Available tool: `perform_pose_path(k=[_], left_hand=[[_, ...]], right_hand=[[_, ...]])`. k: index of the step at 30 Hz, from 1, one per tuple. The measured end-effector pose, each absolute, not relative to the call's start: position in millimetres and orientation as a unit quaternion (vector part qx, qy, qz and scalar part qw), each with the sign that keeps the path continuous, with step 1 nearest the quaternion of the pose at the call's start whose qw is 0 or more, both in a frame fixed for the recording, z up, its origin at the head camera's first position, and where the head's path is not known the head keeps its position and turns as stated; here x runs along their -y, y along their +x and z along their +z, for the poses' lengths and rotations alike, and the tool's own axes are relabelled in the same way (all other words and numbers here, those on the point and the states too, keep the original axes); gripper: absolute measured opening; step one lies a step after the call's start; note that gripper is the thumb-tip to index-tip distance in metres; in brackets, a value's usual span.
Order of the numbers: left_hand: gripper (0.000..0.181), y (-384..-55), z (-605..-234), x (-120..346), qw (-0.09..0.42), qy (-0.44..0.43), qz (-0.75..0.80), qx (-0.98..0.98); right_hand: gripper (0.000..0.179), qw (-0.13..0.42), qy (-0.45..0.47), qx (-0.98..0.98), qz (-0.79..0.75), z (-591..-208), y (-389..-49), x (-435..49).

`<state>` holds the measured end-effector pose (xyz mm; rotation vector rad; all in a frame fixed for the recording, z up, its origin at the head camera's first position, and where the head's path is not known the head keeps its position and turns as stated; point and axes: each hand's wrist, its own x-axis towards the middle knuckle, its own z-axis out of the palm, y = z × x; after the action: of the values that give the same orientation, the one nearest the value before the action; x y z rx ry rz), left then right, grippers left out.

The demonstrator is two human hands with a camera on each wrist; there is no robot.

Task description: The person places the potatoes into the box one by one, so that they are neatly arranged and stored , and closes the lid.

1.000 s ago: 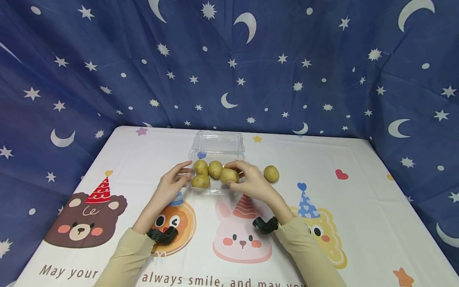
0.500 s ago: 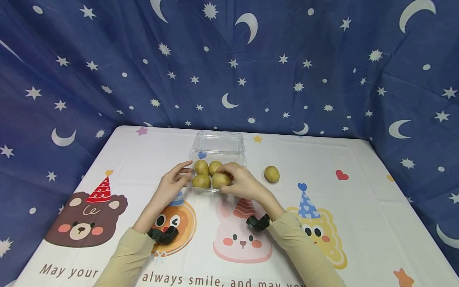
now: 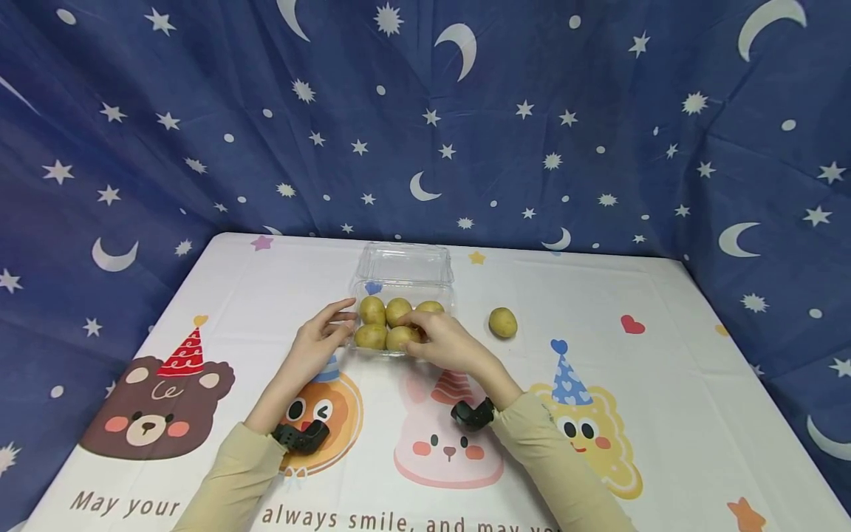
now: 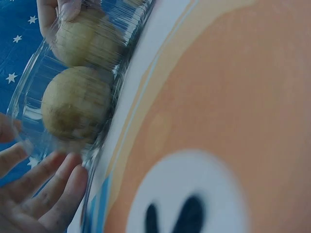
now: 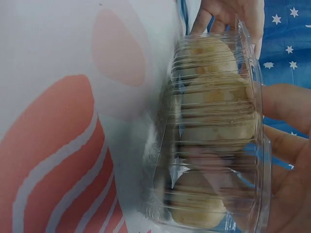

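A clear plastic clamshell box (image 3: 435, 353) lies with its lid raised behind it. Inside sit several yellow-brown potatoes, among them a back-left potato (image 3: 372, 310), a back-middle potato (image 3: 397, 310) and a front-left potato (image 3: 369, 338). With thumb and fingers my right hand (image 3: 447, 341) holds the front-middle potato (image 3: 401, 339), low in the box against its neighbour. My left hand (image 3: 319, 336) rests its extended fingertips at the box's left wall, as the left wrist view shows of the same hand (image 4: 43, 194). The right hand partly hides the back-right potato (image 3: 430, 307).
One loose potato (image 3: 502, 323) lies on the tablecloth right of the box. The box's transparent lid (image 3: 404, 262) leans toward the back edge of the table. A blue curtain (image 3: 425, 148) with moons and stars hangs behind the table.
My right hand has carried its potato left and forward to beside the front-left potato, and then slightly further left. A back-right potato has come into view. The left hand stays put.
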<state>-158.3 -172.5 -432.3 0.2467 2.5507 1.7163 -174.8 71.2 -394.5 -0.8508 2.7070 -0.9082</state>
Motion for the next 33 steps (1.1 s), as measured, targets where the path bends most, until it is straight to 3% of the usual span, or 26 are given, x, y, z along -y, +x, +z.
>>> perform_pose_path(k=[26, 33], left_hand=[[0.046, -158.5, -431.9, 173.2, 0.032, 0.075, 0.559, -0.825], [0.044, -152.3, -416.6, 168.7, 0.036, 0.074, 0.554, -0.829]], right_hand=[[0.025, 0.061, -0.269, -0.892, -0.358, -396.9, -172.2, -73.8], [0.025, 0.056, -0.266, -0.889, -0.369, -398.2, -167.6, -74.1]])
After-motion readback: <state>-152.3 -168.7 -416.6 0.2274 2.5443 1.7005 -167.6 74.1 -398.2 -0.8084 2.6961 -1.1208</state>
